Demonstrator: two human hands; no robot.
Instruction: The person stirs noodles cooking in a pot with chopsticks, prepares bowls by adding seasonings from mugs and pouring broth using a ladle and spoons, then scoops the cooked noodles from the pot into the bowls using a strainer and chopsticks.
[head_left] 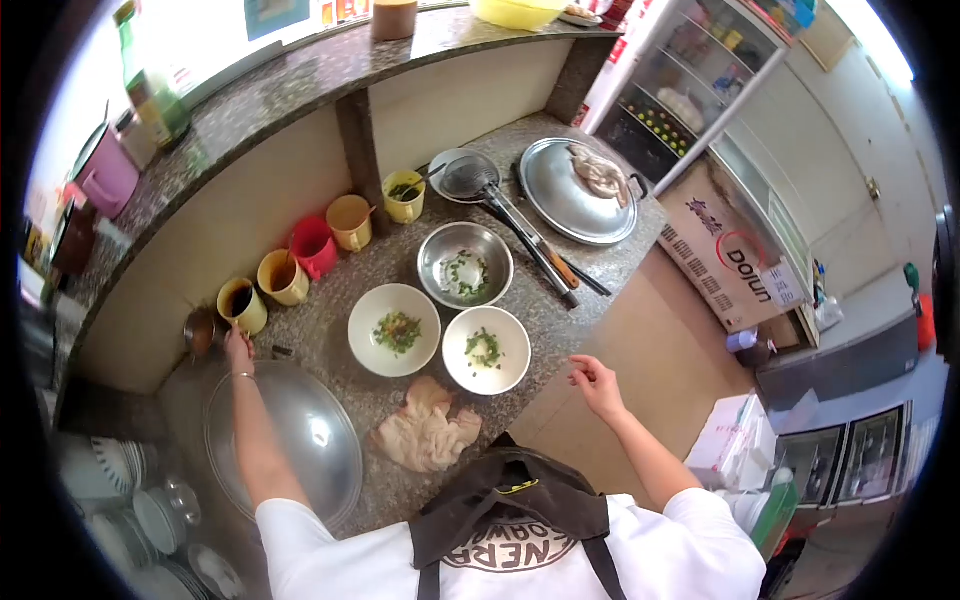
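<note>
At the left, my left hand [240,352] is closed at the near side of a yellow cup [243,308] with dark liquid in it, where its handle would be. My right hand [598,389] hovers past the counter's right edge, fingers loosely bent and apart, with nothing visible in it. Between my hands stand two white bowls, the left bowl [368,345] and the right bowl [515,368], both with chopped greens inside. Behind them a steel bowl [433,277] also holds greens. A crumpled cloth [428,430] lies in front.
Beside the dark-liquid cup stand another yellow cup [283,280], a red cup [314,248] and more cups. A large metal lid [285,440] lies under my left forearm. Strainer ladles [470,180] and a lidded pan [565,200] occupy the back. Stacked dishes [160,520] sit lower left.
</note>
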